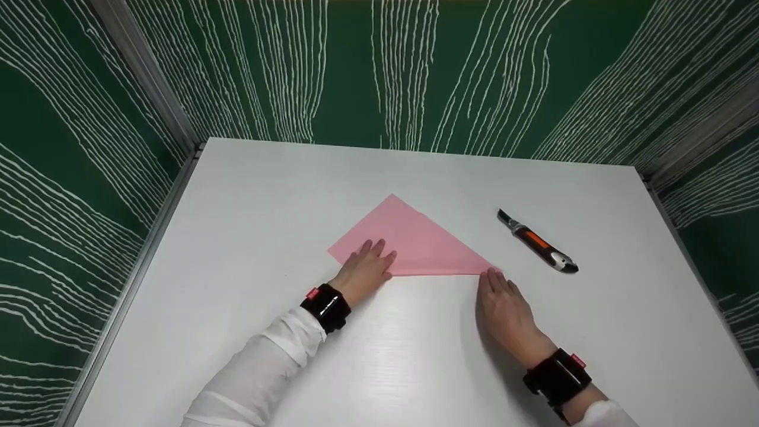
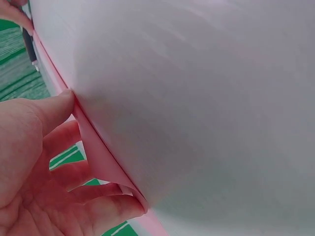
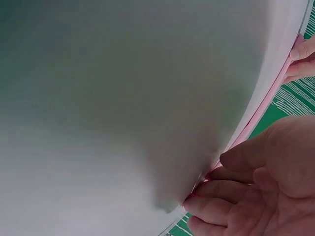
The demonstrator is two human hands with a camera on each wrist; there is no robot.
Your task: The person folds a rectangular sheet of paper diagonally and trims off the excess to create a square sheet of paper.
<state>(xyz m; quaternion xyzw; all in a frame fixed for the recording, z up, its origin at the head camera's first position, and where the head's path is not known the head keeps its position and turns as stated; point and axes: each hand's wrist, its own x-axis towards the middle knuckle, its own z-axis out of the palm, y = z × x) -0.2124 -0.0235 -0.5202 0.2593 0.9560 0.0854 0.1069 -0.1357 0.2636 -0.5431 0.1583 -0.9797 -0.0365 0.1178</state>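
Note:
A pink sheet of paper (image 1: 409, 234), folded into a roughly triangular shape, lies flat on the white table. My left hand (image 1: 366, 268) rests on its left part with fingers spread. In the left wrist view, the thumb of the left hand (image 2: 54, 152) touches the paper's near folded edge (image 2: 98, 142). At the paper's right corner, the fairly straight fingers of my right hand (image 1: 507, 305) press on the tip. The right wrist view has the fingertips of that hand (image 3: 256, 191) at the table surface, partly covering the pink edge (image 3: 263, 105).
A utility knife (image 1: 542, 246) with a dark and orange handle lies right of the paper, just beyond my right hand. The white table (image 1: 267, 196) is bordered by green walls (image 1: 350, 71) with white wavy lines at the back and sides.

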